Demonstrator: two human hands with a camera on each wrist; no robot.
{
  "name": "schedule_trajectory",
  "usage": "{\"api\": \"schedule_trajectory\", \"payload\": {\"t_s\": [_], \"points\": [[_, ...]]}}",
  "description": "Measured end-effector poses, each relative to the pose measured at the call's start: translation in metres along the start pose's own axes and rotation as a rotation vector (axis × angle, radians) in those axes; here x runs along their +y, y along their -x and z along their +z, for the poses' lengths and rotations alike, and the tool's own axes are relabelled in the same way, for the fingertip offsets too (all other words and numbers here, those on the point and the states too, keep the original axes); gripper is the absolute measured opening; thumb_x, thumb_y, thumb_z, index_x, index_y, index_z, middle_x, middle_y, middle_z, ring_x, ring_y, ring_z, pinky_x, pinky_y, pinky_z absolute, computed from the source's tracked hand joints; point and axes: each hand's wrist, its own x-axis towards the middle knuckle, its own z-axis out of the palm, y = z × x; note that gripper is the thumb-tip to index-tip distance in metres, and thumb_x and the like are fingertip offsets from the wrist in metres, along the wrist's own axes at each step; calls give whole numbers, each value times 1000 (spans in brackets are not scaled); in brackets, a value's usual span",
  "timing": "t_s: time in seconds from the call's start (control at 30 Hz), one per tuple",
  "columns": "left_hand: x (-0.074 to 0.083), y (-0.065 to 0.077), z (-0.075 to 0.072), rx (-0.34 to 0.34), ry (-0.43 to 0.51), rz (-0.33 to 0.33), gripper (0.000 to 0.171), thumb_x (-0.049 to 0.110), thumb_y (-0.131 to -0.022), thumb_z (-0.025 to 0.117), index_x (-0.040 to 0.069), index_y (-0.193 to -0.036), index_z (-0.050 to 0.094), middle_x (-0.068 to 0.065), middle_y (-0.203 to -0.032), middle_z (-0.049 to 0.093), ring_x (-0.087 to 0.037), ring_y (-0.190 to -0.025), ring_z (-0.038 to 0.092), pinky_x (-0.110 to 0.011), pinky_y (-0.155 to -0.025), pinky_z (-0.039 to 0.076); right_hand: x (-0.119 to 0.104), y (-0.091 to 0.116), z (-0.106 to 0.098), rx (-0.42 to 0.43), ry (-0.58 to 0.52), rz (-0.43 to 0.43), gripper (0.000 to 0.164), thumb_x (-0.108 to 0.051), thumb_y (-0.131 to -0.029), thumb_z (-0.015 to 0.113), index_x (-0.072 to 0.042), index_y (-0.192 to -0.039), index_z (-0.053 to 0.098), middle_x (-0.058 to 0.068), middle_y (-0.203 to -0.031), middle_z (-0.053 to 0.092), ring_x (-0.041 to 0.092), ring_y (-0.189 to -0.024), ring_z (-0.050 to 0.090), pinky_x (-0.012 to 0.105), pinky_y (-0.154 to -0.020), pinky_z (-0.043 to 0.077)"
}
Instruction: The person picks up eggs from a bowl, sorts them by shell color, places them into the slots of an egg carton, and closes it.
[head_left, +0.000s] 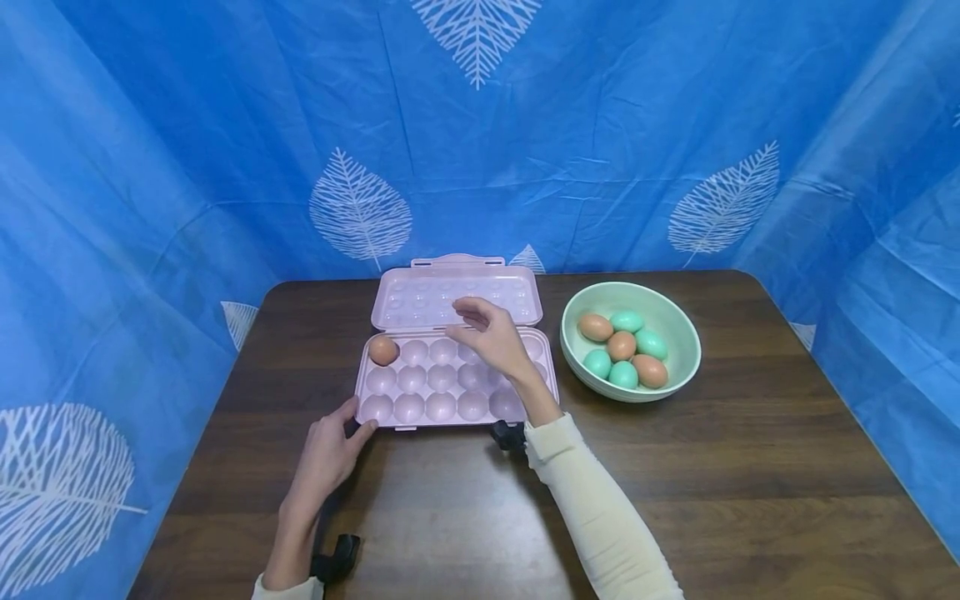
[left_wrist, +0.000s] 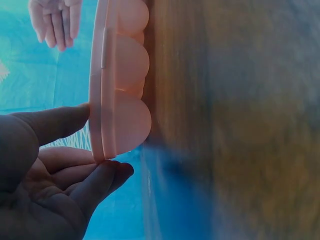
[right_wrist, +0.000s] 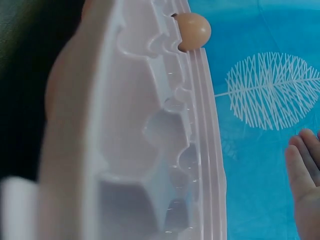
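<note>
A pink plastic egg carton (head_left: 441, 379) lies on the table with its lid (head_left: 457, 298) folded back. One brown egg (head_left: 383, 351) sits in its back-left cup, also visible as an egg (right_wrist: 194, 32) in the right wrist view. My left hand (head_left: 330, 450) grips the front-left corner. In the left wrist view the thumb (left_wrist: 65, 124) is at the rim, with fingers (left_wrist: 102, 180) against the other side of the corner. Over the carton's back right part hovers my right hand (head_left: 491, 337), fingers loosely bent and nothing in them.
To the right of the carton stands a pale green bowl (head_left: 686, 358) holding several brown and green eggs (head_left: 622, 346). A blue curtain (head_left: 480, 167) with white leaf prints hangs behind the dark wooden table (head_left: 712, 500). Black wrist mounts (head_left: 341, 557) show by the forearms.
</note>
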Motion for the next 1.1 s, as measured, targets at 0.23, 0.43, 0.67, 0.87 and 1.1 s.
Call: {"api": "schedule_trajectory", "payload": {"t_s": [0.23,0.43,0.67,0.87,1.1], "points": [[-1,1,-1,-26,20,-23,55,23,-95,52,-6,-137,33,-23,-140,33,-37,-128,31,-52,-100,29,4,3,0,39,-3,-20,40,-2,-83,64,11,-119,51,23,-118,54,34,-113,50,42,-98,38],[1,0,-1,-18,20,-34,54,20,-94,54,-6,-137,35,-23,-139,34,-37,-127,32,-52,-99,31,8,3,-3,111,-55,-29,37,2,-82,63,14,-115,53,24,-114,56,36,-110,52,42,-97,39],[3,-2,-1,-10,11,-46,54,18,-93,55,-6,-136,35,-24,-138,35,-38,-127,32,-52,-99,31,17,3,-5,156,-102,-34,35,4,-81,64,15,-112,54,24,-111,58,35,-108,53,41,-96,41],[6,-2,0,-18,20,-77,56,16,-92,56,-7,-137,33,-25,-139,33,-39,-127,31,-52,-99,30,8,10,-10,166,-111,-30,37,6,-81,63,17,-114,52,27,-113,56,36,-109,52,45,-96,39],[6,-2,-2,-11,22,-77,56,16,-92,57,-7,-137,33,-25,-139,33,-39,-127,31,-53,-99,29,9,16,-29,204,-88,-48,36,5,-81,64,17,-113,53,28,-111,56,39,-108,52,47,-96,39]]}}
